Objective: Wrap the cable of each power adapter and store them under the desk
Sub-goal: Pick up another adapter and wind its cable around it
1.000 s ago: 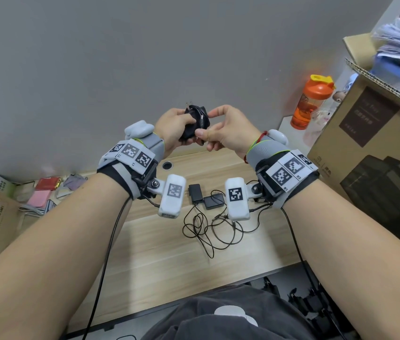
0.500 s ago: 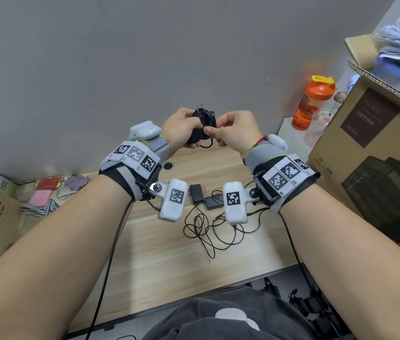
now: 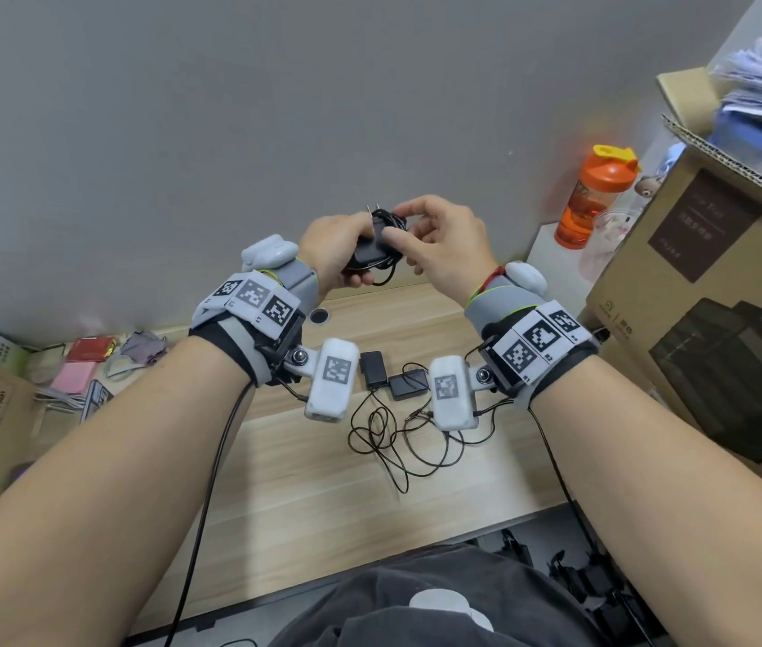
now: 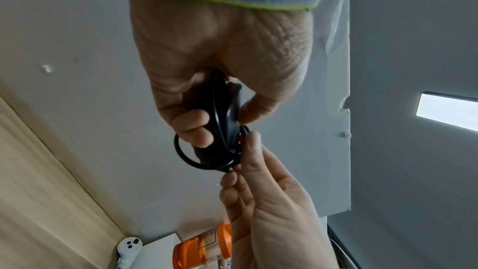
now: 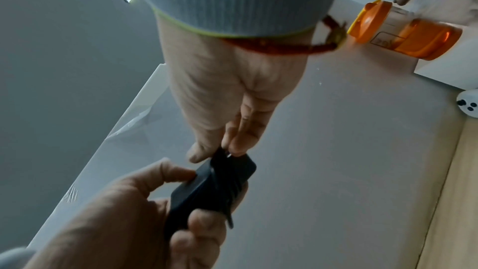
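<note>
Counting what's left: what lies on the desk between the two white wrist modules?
In the head view, two black power adapters with unwrapped, tangled cables.

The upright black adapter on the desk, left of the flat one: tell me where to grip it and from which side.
Pinch the upright adapter by its body across the two long sides, fingers coming from above. It stands clear of the flat adapter beside it, while its cable trails toward the person in a loose tangle, so a grip on the cord would drag the other cable along.
</note>
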A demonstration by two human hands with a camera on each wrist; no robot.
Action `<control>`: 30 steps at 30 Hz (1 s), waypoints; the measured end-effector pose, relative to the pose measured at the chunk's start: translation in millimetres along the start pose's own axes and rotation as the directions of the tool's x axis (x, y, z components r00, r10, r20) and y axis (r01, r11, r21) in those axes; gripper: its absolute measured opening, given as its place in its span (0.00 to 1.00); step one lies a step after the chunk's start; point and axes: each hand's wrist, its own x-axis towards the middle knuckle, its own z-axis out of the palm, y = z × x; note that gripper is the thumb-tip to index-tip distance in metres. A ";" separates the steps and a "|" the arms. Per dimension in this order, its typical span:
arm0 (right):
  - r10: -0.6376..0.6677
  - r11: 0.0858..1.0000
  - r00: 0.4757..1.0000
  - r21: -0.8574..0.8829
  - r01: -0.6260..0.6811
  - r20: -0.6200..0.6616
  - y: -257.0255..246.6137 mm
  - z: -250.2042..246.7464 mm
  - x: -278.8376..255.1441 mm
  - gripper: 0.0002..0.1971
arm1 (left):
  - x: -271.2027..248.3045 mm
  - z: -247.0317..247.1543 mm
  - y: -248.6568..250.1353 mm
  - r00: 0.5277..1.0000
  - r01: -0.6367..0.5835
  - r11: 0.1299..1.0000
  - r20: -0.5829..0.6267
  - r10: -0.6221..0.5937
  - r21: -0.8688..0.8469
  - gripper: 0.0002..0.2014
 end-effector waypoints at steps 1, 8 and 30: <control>-0.016 0.999 1.000 0.028 0.015 0.013 1.0 -1.3 0.1 0.09 | 1.1 -2.4 -0.5 1.000 0.014 1.000 -0.009 -0.014 -0.011 0.07; -0.062 0.992 0.994 0.113 0.052 0.093 5.2 -7.2 1.7 0.08 | 6.3 -10.8 -5.7 1.000 -0.007 0.999 0.010 0.006 0.049 0.33; 0.083 0.959 0.995 0.266 -0.097 0.063 6.9 -10.4 5.9 0.06 | 0.3 -10.8 -14.8 0.963 -0.222 0.948 0.203 0.177 0.228 0.32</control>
